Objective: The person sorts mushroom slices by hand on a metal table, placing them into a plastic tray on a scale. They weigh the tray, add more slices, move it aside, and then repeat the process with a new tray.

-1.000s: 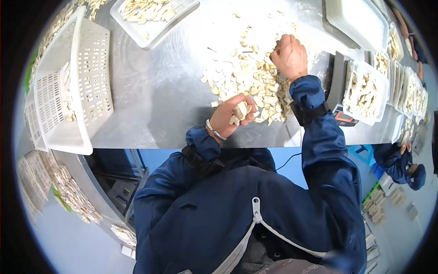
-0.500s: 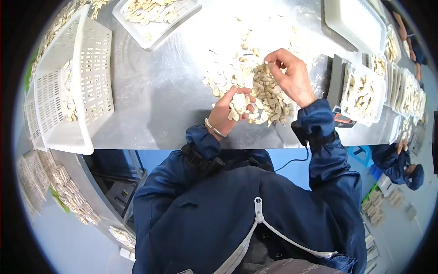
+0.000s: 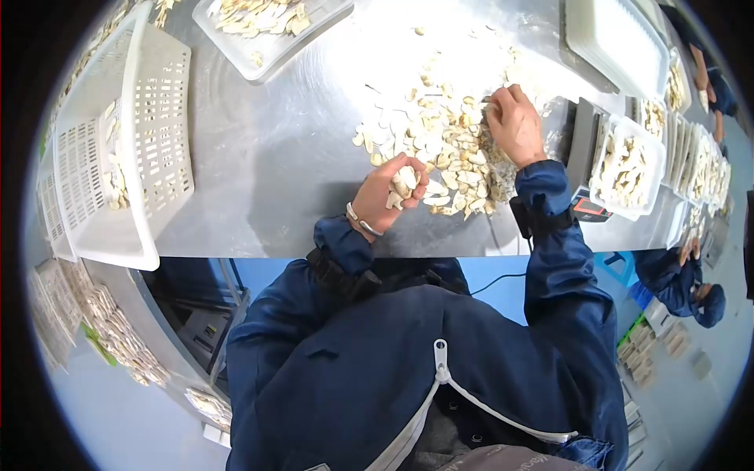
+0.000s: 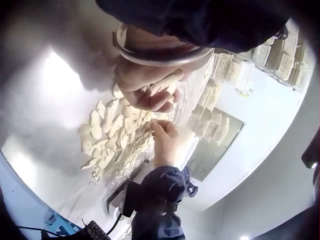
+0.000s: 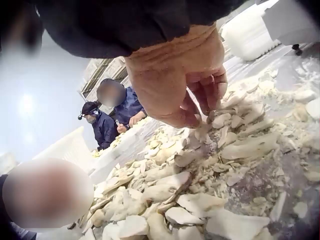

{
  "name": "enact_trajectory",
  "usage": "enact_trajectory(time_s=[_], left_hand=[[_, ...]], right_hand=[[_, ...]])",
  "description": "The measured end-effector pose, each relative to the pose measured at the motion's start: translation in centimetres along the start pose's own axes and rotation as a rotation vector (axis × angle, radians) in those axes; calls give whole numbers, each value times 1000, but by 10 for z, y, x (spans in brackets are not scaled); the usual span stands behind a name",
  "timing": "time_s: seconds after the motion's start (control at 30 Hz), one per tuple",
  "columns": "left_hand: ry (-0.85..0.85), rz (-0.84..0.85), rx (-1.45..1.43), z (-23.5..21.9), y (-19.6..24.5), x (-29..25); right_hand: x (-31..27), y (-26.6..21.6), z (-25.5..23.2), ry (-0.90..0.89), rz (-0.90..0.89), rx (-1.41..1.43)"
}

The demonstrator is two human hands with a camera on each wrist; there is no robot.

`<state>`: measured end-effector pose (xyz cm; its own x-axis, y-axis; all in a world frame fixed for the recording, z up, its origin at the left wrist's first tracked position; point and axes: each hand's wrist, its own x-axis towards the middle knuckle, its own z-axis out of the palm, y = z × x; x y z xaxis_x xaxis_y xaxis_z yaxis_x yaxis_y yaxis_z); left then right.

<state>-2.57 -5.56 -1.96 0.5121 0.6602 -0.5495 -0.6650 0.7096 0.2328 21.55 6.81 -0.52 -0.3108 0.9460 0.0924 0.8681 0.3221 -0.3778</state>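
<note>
Pale mushroom-like slices (image 3: 463, 161) lie in a loose pile on the metal table. The left hand (image 3: 386, 192), wearing a bracelet, curls its fingers round several slices at the pile's near left side. In the left wrist view the left hand (image 4: 147, 85) grips these slices above the pile. The right hand (image 3: 518, 129) reaches down at the pile's right side, fingers bent. In the right wrist view the right hand's (image 5: 180, 80) thumb and fingertips pinch at a small slice in the pile; how firmly it is held cannot be told.
A white perforated basket (image 3: 165, 125) stands at the left, and a white tray of slices (image 3: 259, 59) at the back. On the right are a scale (image 3: 585, 149), a filled container (image 3: 628, 169), stacked empty trays (image 3: 616, 47) and more filled containers. Other people work farther off.
The right hand came back from the far side of the pile, lifted with thumb and fingers pinched, then moved slightly right and down onto the slices. The left hand kept its handful, shifting little.
</note>
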Motion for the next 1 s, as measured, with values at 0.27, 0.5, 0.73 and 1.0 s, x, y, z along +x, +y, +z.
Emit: enact_trajectory(time_s=[0.27,0.5,0.73,1.0], left_hand=[[121,-29,-29,31,-5,6],[-88,-63,-32,20,-17,9],[-14,-45,53,22,-11,7],[-19,-19,12,27,-19,11]], right_hand=[[-35,-47,-48,-291,146,757],[-9,-8,-5,9,134,-89],[-13,-5,10,21,163,-105],[-22,-10,17,49,104,-181]])
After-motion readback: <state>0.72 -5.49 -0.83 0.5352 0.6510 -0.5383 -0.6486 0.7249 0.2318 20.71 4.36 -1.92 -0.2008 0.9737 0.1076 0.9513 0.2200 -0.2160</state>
